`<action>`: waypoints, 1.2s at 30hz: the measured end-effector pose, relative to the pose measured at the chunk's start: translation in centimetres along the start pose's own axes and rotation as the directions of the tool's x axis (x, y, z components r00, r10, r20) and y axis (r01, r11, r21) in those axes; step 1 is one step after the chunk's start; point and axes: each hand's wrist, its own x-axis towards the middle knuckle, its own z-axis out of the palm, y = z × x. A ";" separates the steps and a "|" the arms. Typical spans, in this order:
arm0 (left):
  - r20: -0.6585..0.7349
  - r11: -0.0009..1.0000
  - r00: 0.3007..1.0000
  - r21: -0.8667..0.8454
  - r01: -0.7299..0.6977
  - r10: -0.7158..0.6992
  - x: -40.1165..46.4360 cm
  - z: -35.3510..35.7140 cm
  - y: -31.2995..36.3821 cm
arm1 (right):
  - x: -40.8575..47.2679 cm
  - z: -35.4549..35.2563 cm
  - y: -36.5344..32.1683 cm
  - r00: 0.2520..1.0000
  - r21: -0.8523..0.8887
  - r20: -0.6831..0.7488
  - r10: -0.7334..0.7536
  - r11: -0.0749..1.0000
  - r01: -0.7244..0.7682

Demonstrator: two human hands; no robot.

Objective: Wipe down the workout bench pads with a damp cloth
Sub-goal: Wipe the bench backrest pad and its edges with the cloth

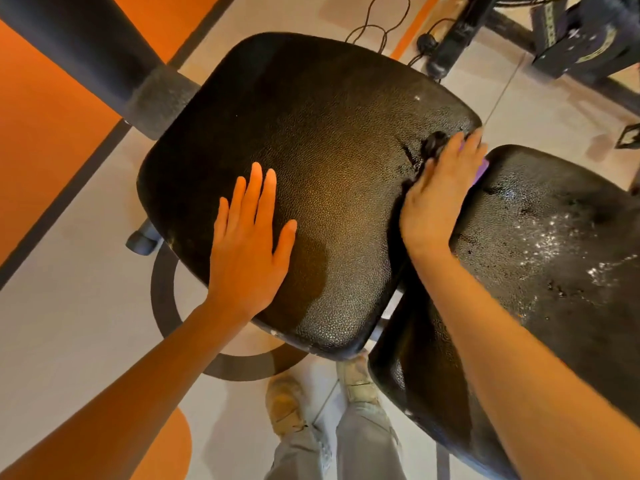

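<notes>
A black textured seat pad fills the middle of the head view, with a torn spot near its right edge. A second black pad, worn and flecked white, lies to its right. My left hand rests flat on the seat pad's near part, fingers spread, holding nothing. My right hand presses down in the gap between the two pads, over a purple cloth of which only a small edge shows past the fingers.
A black padded roller bar crosses the top left above the seat pad. Dark machine frames and cables stand at the back right. The floor is pale with orange panels. My shoes are below the pads.
</notes>
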 end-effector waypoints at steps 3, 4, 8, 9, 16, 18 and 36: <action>0.012 1.000 1.000 -0.017 0.001 -0.001 1.5 -0.7 1.1 | -6.4 -0.1 -0.3 0.997 0.095 0.040 -0.059 0.994 0.055; 0.018 1.000 1.000 -0.018 0.000 0.001 2.4 -0.7 1.7 | -8.6 -0.5 -0.1 0.992 0.118 0.082 -0.091 0.990 0.081; 0.021 0.999 1.000 -0.054 -0.005 0.006 6.4 -0.1 3.2 | -3.3 -0.6 1.0 0.985 0.095 0.075 -0.158 0.984 0.151; 0.013 0.999 1.000 -0.053 -0.005 0.005 7.2 0.1 3.2 | 0.2 -0.3 1.2 0.990 0.073 0.048 -0.135 0.989 0.132; -0.026 0.997 0.999 0.072 0.036 -0.034 8.2 1.4 2.4 | -2.1 -0.1 0.9 0.990 0.162 -0.003 -0.142 0.977 0.140; -0.030 0.997 0.999 0.067 0.037 -0.036 8.0 1.2 2.4 | -4.1 -0.5 1.8 0.962 0.134 0.091 -0.257 0.961 0.244; -0.018 0.996 0.998 0.067 0.060 -0.059 8.1 1.4 2.5 | 5.5 1.9 -3.2 0.968 -0.098 0.038 -0.250 0.963 0.252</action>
